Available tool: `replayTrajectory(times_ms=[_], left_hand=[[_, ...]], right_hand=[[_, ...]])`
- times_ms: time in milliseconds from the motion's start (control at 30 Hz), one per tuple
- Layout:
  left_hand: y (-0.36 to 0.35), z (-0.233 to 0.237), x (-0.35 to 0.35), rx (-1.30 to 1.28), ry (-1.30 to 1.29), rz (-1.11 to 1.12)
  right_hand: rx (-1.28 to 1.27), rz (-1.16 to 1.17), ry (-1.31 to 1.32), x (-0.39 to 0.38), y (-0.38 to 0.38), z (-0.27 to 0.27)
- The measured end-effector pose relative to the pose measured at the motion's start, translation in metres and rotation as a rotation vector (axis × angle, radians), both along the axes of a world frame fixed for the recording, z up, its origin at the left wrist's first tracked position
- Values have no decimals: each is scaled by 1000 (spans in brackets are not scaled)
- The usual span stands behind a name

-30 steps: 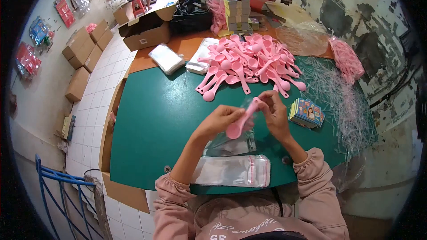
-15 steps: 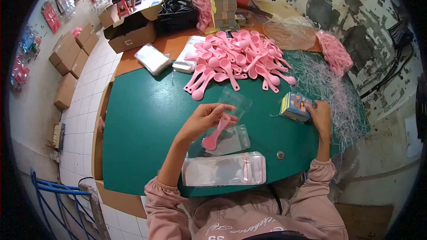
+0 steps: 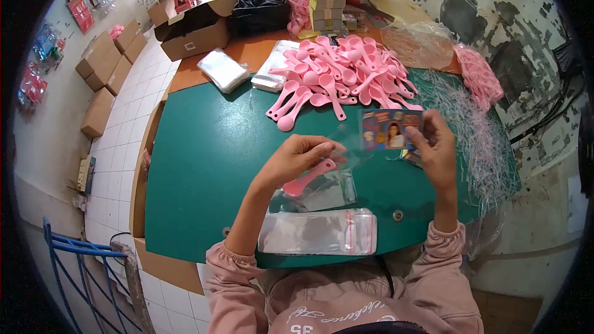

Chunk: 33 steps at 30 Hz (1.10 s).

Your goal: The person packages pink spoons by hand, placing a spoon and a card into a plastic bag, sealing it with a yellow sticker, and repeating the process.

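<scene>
In my left hand [image 3: 303, 156] is a pink measuring spoon [image 3: 304, 180], its bowl pointing down to the left. The same hand pinches a clear plastic bag [image 3: 351, 153], which reaches toward the right. My right hand [image 3: 435, 151] grips a colourful printed card [image 3: 388, 130] by its right end, close to the bag. Partly hidden behind that hand, the card stack [image 3: 411, 158] stands on the green table [image 3: 198, 167]. Loose clear bags [image 3: 337, 192] lie beneath my left hand, and a neat pile of clear bags [image 3: 315, 233] lies nearer to me.
A big heap of pink spoons [image 3: 346, 74] covers the table's far side. Left of it are packs of clear bags [image 3: 223, 71]. Shredded plastic strands [image 3: 464, 136] spread along the right edge. An open cardboard box [image 3: 197, 40] and bundled card stacks [image 3: 327, 9] stand behind.
My right hand has taken a card off the stack and lifted it leftward, toward the bag. The spoon in my left hand has tilted flatter.
</scene>
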<state>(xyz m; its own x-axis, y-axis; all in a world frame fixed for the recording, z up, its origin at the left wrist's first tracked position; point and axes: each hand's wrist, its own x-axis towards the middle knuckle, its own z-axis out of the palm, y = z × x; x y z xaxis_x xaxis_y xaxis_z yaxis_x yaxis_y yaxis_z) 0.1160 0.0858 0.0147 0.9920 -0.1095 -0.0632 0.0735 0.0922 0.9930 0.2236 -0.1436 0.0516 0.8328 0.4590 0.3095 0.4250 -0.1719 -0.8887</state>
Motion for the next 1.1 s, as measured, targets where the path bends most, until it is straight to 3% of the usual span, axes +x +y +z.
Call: replayTrajectory(times_ms=[67, 133, 267, 333, 467, 600, 700, 767, 800, 867, 900, 967, 1067, 1100], left_hand=[[0, -1, 0, 1, -3, 6], [1, 1, 0, 154, 4, 38], [-1, -18, 4, 146, -44, 9], [-4, -14, 2, 283, -69, -37], [-4, -14, 2, 291, -99, -15], [-2, -10, 1, 274, -77, -56], [-5, -18, 5, 249, -172, -52], [-8, -19, 4, 243, -228, -62], [-10, -12, 1, 338, -189, -34], [-12, -5, -1, 432, -149, -7], [-12, -4, -2, 527, -111, 38], [-7, -4, -2, 622, -74, 84], [20, -17, -4, 657, 1, -105], [30, -31, -3, 509, -106, -133]], right_hand=[[54, 125, 98, -3, 11, 2], [-63, 327, 176, -1, 17, 2], [-237, 381, 10, 10, 20, -4], [-274, 437, 12, 8, 26, -1], [-414, 597, -13, 8, 33, 9], [-383, 536, 26, 15, 29, 6], [-393, 686, -14, 8, 39, -1], [-556, 714, -246, 5, 48, -8], [-554, 718, -245, 2, 53, -16], [-168, 614, -370, -4, 61, -30], [-168, 614, -368, -3, 61, -32], [-297, 645, 22, 1, 57, -34], [-288, 530, 191, 16, 53, -40], [-288, 528, 193, 21, 52, -43]])
